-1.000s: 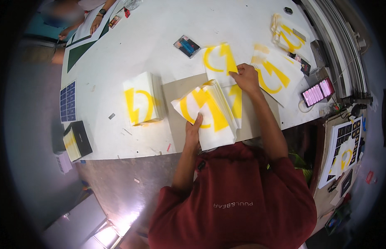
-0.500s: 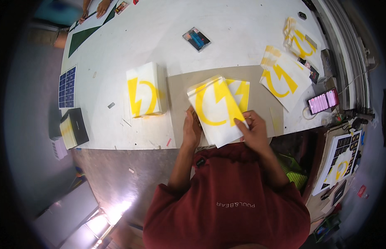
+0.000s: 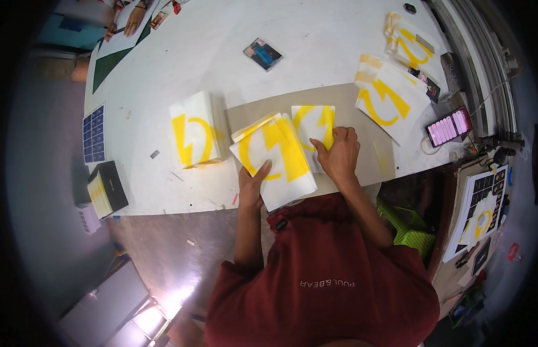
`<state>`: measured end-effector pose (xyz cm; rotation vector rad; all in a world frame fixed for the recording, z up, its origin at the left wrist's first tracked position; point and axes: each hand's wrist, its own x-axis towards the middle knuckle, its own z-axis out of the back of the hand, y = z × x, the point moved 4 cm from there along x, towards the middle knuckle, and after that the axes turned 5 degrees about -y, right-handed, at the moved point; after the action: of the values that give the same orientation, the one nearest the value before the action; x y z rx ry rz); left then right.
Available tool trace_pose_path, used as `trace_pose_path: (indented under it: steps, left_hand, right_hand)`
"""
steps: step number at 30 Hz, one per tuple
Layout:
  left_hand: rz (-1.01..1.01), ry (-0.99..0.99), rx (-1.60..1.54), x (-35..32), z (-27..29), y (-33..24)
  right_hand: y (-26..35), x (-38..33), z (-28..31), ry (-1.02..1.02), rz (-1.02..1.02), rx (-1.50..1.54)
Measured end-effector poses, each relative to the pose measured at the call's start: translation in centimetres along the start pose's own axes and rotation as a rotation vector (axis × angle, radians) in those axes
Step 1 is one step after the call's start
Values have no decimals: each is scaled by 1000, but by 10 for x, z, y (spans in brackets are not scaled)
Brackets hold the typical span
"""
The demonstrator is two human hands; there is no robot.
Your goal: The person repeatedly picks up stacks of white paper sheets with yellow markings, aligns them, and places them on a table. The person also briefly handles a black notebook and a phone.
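My left hand (image 3: 253,184) grips a thick stack of white paper sheets (image 3: 275,156) with a bold yellow print, thumb on top and the other fingers underneath. The stack is tilted and overlaps another yellow-printed sheet (image 3: 313,118) lying on a grey-brown board (image 3: 367,139). My right hand (image 3: 340,153) is closed at the right edge of that second sheet, with its thumb over the paper and its fingers curled. Left of the board stands a tall pile of similar printed sheets (image 3: 194,136).
More yellow-printed sheets (image 3: 390,107) lie fanned at the right, near a lit phone (image 3: 449,126). A small flat packet (image 3: 262,55) rests farther back. A black box (image 3: 110,182) sits at the table's left edge. Another person's hand (image 3: 134,22) works at the far left.
My right hand has let go of the stack's right edge and moved to the sheet beneath. My left hand has carried the stack left, uncovering more of that sheet. The view has shifted slightly.
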<state>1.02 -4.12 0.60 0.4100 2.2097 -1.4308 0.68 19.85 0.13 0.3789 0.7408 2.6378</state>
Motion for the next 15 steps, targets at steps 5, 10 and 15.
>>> trace_pose_path:
  steps: [5,10,15]
  left_hand:
    - [-25,-26,9,2,10,1]
    - [-70,16,179,19,-5,4]
    - [-58,0,146,28,-4,19]
  right_hand:
    - [-24,3,2,114,-285,389]
    - [-56,21,75,9,-275,1003]
    - [-7,22,102,186,-199,1181]
